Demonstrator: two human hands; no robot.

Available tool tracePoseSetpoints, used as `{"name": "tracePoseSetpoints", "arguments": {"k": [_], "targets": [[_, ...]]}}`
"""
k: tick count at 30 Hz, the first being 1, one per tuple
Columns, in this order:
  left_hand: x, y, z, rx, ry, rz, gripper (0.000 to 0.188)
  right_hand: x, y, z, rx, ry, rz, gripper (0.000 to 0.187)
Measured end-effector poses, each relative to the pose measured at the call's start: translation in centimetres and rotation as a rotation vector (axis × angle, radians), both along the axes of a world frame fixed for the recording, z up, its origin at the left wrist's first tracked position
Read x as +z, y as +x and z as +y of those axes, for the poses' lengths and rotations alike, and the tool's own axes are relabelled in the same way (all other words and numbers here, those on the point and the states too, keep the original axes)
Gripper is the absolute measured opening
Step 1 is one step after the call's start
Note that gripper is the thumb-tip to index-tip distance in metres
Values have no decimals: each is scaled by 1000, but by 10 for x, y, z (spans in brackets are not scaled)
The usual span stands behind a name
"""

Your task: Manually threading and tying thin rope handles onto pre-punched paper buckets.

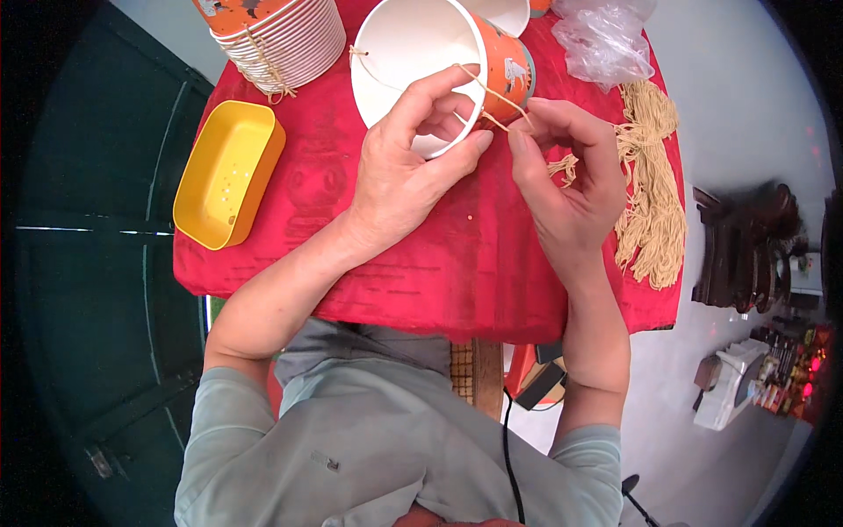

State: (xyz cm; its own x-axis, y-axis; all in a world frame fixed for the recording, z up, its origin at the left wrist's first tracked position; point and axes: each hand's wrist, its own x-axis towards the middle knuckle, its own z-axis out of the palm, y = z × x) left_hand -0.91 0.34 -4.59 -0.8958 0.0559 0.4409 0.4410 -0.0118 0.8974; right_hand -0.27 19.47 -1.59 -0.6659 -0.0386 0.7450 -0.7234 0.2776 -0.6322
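A paper bucket (404,44), white inside and orange with printed figures outside, lies tipped on its side with its mouth toward me. My left hand (408,171) grips its rim, fingers inside the mouth and thumb at the near edge. Between thumb and fingers, my right hand (571,176) pinches a thin tan cord (498,95) just right of the rim. That cord loops up to my left index finger and also meets the rim near a small hole. At the bucket's left side, a knotted cord end (358,52) pokes through the rim.
Nested paper buckets (294,44) with cord handles stand at the back left. A yellow plastic box (255,189) holding small white bits sits below them. Clear plastic bags (606,39) and a bundle of tan cords (652,202) lie right on the red tablecloth (395,294).
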Motion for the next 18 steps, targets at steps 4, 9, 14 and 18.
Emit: {"name": "tracePoseSetpoints", "arguments": {"k": [4, 9, 14, 18], "targets": [[-3, -2, 0, -3, -5, 7, 64, 1, 0, -1, -15, -4, -10, 33], [-3, -3, -1, -4, -22, 45, 65, 0, -1, -2, -16, -5, -9, 34], [1, 0, -1, -9, -63, 35, 66, -1, 0, -2, -25, 8, -18, 34], [1, 2, -2, -18, -62, 23, 66, -2, -2, -2, -46, 25, -9, 34]]}}
